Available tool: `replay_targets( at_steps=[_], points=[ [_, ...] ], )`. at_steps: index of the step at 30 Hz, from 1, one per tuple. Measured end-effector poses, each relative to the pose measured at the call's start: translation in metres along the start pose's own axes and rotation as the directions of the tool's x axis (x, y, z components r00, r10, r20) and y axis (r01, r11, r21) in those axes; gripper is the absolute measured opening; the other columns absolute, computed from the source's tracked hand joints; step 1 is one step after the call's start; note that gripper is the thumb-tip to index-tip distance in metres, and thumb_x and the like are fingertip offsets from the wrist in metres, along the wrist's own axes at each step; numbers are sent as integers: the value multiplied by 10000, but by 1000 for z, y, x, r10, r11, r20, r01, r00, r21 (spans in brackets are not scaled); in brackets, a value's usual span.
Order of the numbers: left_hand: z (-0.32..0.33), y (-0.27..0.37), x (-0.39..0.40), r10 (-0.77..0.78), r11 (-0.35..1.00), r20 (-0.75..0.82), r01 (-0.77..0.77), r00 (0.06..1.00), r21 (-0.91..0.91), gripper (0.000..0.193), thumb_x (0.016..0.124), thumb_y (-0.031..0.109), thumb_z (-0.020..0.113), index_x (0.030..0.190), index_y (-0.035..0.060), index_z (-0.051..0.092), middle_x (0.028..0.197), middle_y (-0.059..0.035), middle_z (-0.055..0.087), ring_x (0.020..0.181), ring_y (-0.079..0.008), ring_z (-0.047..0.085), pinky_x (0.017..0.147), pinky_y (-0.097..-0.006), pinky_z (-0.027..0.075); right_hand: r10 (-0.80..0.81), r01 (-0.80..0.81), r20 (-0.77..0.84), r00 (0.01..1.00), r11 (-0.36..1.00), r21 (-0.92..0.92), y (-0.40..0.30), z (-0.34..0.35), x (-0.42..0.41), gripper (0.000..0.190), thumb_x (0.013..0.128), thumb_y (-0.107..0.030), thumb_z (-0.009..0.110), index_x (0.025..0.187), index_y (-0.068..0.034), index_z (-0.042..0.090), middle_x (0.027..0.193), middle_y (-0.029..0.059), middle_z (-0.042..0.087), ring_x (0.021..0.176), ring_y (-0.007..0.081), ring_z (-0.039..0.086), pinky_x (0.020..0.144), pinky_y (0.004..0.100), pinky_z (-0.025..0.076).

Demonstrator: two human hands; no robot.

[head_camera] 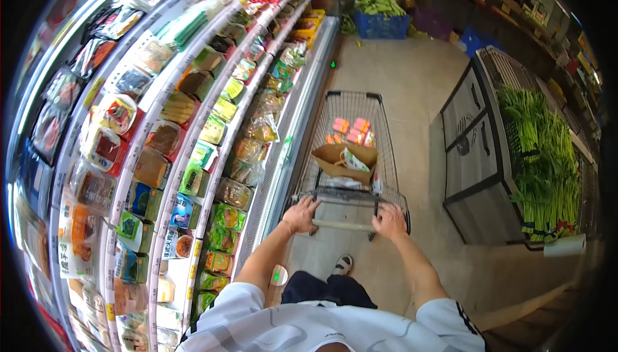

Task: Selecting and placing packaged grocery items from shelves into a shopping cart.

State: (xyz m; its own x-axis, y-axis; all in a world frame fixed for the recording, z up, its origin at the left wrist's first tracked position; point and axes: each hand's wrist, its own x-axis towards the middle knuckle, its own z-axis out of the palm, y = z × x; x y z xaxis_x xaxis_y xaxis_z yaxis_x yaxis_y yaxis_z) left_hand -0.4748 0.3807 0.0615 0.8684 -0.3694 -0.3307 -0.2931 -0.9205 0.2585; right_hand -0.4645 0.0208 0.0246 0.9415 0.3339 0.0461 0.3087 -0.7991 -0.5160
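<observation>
A wire shopping cart (387, 159) stands in front of me, with a pale handlebar (344, 225) at its near end. My left hand (301, 215) grips the left end of that bar, and my right hand (390, 220) has the right end, the palms hiding part of it. Inside the basket, an open brown paper bag (324, 158) holds a white and green package (355, 159). Beyond the bag lie several pink and orange packs (356, 135).
Along my left runs a lit refrigerated shelf unit (271, 197) full of packaged foods. A stand (470, 159) with bundled leafy greens (545, 163) is at the right; a plastic roll (565, 245) hangs at its corner. Ahead, a blue crate (381, 26) of green vegetables sits on the floor (400, 72).
</observation>
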Motion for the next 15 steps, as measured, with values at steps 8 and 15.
replay_targets(
  at_steps=[8,15],
  points=[
    [-49,-16,78,10,1000,25,-10,1000,2,1031,698,429,788,1551,77,329,1544,-268,377,1465,-423,321,1195,-442,341,-37,36,-8,999,998,-45,31,-23,92,330,844,-340,669,748,-24,683,1206,198,679,1191,335,594,1144,477,349],
    [-73,-45,143,19,1000,-4,-19,1000,-2,1013,720,413,808,1546,75,331,1528,-245,391,1445,-409,343,1165,-451,385,-28,28,-7,1000,998,-59,44,-38,167,322,828,-323,675,667,-45,662,1180,177,693,1149,324,618,1119,465,378]
  ],
)
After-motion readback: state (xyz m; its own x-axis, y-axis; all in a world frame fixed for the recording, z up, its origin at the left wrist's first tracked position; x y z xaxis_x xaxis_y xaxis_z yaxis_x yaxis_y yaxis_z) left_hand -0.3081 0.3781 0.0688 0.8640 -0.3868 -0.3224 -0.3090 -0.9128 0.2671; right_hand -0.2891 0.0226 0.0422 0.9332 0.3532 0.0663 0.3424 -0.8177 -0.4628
